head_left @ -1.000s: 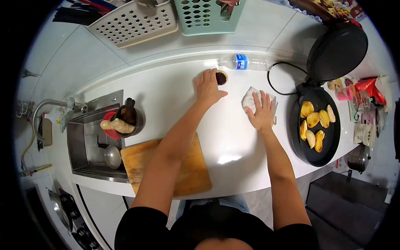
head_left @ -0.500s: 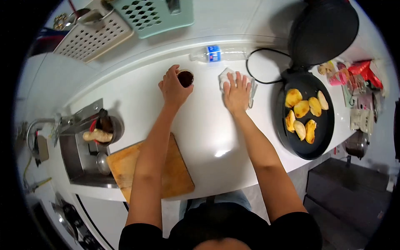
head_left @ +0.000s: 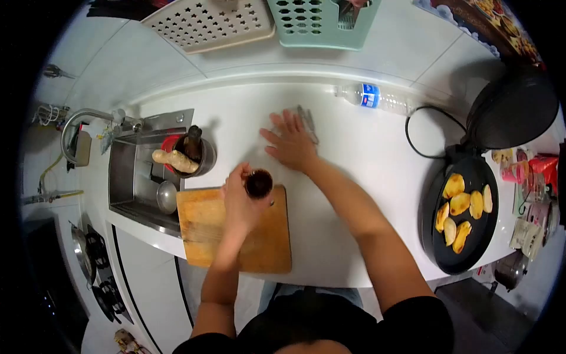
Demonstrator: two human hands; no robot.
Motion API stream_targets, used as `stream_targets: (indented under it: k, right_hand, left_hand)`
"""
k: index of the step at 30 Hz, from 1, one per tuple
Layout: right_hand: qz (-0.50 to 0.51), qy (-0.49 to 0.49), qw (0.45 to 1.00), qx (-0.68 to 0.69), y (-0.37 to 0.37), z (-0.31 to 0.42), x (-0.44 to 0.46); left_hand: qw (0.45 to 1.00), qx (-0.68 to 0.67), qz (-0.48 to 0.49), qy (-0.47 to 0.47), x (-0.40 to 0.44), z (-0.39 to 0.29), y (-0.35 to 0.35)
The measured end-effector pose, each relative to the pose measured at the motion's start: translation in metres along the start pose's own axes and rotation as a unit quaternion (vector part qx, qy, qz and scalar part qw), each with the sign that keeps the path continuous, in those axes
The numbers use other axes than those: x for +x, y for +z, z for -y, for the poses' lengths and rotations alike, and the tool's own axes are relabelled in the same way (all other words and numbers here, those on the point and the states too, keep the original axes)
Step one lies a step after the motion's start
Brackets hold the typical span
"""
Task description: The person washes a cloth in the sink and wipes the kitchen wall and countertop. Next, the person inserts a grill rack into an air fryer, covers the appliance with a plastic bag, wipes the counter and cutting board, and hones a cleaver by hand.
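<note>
My left hand (head_left: 239, 200) is closed around a small cup of dark liquid (head_left: 259, 184), held over the wooden cutting board (head_left: 268, 248). My right hand (head_left: 292, 144) lies flat with its fingers spread, pressing a pale cloth (head_left: 308, 122) against the white countertop (head_left: 354, 165). Most of the cloth is hidden under the palm and blurred; a greyish edge shows beside the fingertips.
An open electric pan (head_left: 436, 236) with several browned slices stands at right, its cord looping behind. An empty plastic bottle (head_left: 383, 98) lies near the wall. The sink (head_left: 127, 171) is at left, beside a pot (head_left: 207, 159) holding a bottle and a ginger-like root.
My left hand has brought the cup back toward me, over the cutting board. My right hand has slid the cloth leftward across the counter. The view has shifted too.
</note>
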State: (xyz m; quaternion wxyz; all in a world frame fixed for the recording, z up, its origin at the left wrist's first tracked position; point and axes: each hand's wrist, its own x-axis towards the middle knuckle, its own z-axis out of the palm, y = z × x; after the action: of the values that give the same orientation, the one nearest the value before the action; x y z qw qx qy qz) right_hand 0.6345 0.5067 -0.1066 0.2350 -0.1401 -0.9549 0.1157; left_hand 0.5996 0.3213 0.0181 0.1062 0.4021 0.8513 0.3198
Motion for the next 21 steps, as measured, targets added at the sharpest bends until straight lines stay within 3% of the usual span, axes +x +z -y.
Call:
stream_targets:
  k: [5, 8, 12, 15, 21]
  right_hand:
    - [-0.034, -0.055, 0.997, 0.047, 0.040, -0.010, 0.083]
    - [-0.044, -0.090, 0.994, 0.053, 0.051, -0.051, 0.103]
    - [0.006, -0.081, 0.992, 0.095, 0.030, -0.097, 0.080]
    - [0.057, -0.013, 0.998, 0.009, 0.000, -0.115, 0.046]
    - [0.096, 0.041, 0.994, -0.030, -0.059, -0.096, -0.032]
  left_hand:
    - [0.998, -0.046, 0.009, -0.033, 0.002, -0.004, 0.016]
    - [0.999, -0.032, 0.018, -0.031, 0.010, -0.006, 0.027]
    - [0.998, 0.039, 0.038, -0.036, 0.020, -0.020, 0.030]
    - [0.999, 0.034, 0.041, 0.000, 0.024, -0.016, 0.035]
    - [0.997, 0.034, 0.030, 0.056, 0.039, 0.009, 0.056]
